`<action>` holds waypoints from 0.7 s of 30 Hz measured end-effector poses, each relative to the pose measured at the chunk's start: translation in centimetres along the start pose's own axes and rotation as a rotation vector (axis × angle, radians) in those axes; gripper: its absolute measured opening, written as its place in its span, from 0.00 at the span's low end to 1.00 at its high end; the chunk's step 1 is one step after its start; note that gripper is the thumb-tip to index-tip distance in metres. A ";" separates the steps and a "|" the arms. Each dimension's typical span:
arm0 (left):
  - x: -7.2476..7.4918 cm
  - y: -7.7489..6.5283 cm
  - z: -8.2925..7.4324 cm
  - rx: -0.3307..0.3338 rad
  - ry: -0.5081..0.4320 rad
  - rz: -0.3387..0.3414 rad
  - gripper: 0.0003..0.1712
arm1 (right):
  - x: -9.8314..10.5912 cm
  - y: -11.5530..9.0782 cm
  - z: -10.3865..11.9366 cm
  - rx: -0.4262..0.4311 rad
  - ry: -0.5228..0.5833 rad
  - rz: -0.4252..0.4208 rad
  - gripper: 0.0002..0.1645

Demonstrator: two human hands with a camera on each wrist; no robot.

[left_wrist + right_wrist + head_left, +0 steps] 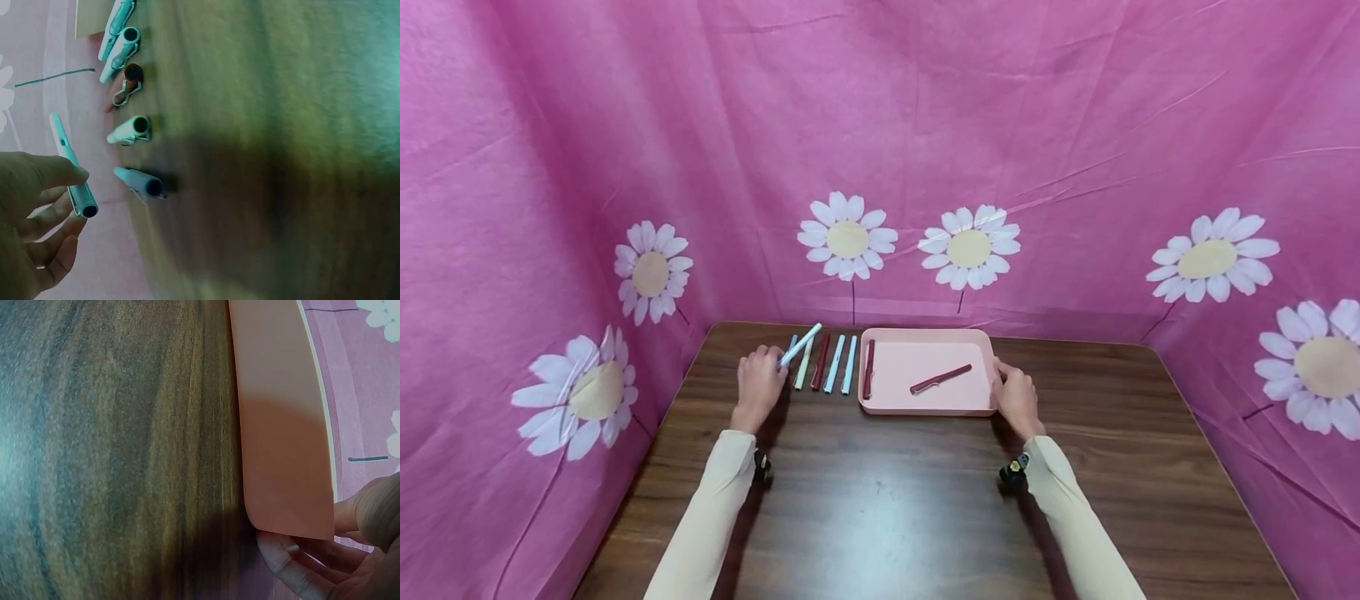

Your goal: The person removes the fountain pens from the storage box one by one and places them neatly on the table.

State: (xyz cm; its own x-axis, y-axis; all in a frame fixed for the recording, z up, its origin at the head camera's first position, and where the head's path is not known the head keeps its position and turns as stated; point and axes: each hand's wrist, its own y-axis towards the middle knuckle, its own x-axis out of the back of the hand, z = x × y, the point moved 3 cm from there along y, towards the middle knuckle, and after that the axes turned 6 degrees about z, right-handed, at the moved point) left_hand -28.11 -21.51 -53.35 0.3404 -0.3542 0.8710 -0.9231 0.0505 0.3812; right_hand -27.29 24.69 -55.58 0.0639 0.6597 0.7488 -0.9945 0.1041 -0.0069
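Pen (800, 346), pale blue, is raised over the counter (880, 517) at about 9 o'clock from the tray (925, 335), tilted between 1 and 2 o'clock. Left hand (760, 382): thumb and fingers pinch the pen; the other fingers are loosely bent, with gaps between them. Right hand (1018, 400): at 3 o'clock on the tray, thumb and curled fingers grip the end wall near its corner. Tray: pink, on the counter, contains two maroon pens. One (869, 369) lies along the 9 o'clock wall; the second (941, 379) lies near the middle, slanting from 2 to 8 o'clock. Between left hand and tray lie a blue pen (793, 341), a green pen (802, 368), a red pen (821, 362) and two cyan pens (834, 365).
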 end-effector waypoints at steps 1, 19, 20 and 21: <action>0.0 -0.1 0.2 0.016 -0.006 0.005 0.12 | 0.0 0.0 0.0 0.003 -0.002 -0.003 0.26; -0.6 -0.9 3.4 0.322 -0.064 0.099 0.08 | 0.1 0.0 -0.1 -0.018 0.009 -0.001 0.26; -0.7 -1.0 3.5 0.329 -0.063 0.118 0.08 | 0.1 0.0 -0.1 -0.019 0.010 -0.001 0.26; -0.7 -1.0 3.5 0.334 -0.060 0.137 0.08 | 0.1 0.0 -0.1 -0.019 0.011 0.000 0.26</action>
State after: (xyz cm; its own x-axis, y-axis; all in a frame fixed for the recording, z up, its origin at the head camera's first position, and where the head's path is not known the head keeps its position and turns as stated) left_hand -28.06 -24.56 -55.45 0.2080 -0.4201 0.8833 -0.9702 -0.2035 0.1317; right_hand -27.30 24.85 -55.62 0.0653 0.6679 0.7413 -0.9928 0.1182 -0.0191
